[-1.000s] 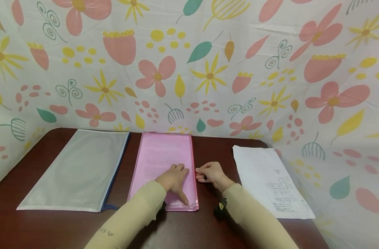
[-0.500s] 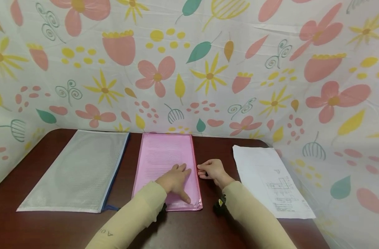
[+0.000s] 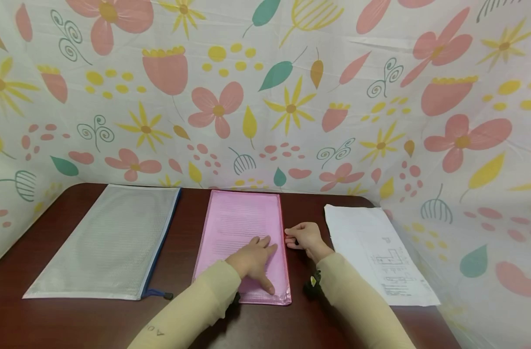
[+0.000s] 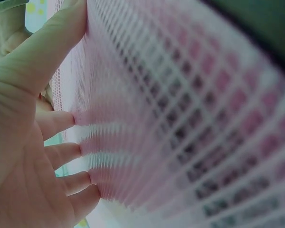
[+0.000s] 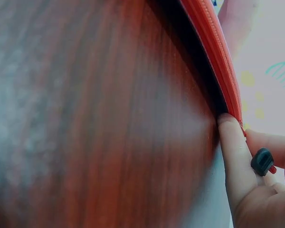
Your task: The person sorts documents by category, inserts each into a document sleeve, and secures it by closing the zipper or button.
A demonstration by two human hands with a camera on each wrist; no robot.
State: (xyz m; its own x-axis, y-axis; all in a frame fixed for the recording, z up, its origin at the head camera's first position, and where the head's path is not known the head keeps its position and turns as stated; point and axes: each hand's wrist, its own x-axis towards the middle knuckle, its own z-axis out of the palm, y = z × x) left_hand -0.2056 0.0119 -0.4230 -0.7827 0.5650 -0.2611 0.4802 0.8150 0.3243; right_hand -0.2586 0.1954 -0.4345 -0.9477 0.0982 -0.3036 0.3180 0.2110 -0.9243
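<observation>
A pink mesh zipper pouch (image 3: 241,218) with printed paper inside lies in the middle of the table. My left hand (image 3: 254,261) rests on it, fingers spread; in the left wrist view the fingertips (image 4: 78,151) touch the mesh. At the pouch's right edge, my right hand (image 3: 308,238) pinches the zipper pull. In the right wrist view, the red zipper (image 5: 216,57) runs to the thumb and finger, and a black cord end (image 5: 262,161) hangs beside them. The zipper slider itself is mostly hidden by the fingers.
To the left lies a white mesh pouch (image 3: 112,242) with a blue zipper and a blue pull cord (image 3: 153,293). Printed white paper sheets (image 3: 374,252) lie on the right. A flower-patterned curtain (image 3: 256,97) stands behind the dark wooden table (image 3: 95,325).
The pink pouch has shifted to the right across the table, with both hands moving along with it. My right hand keeps its pinch at the zipper edge.
</observation>
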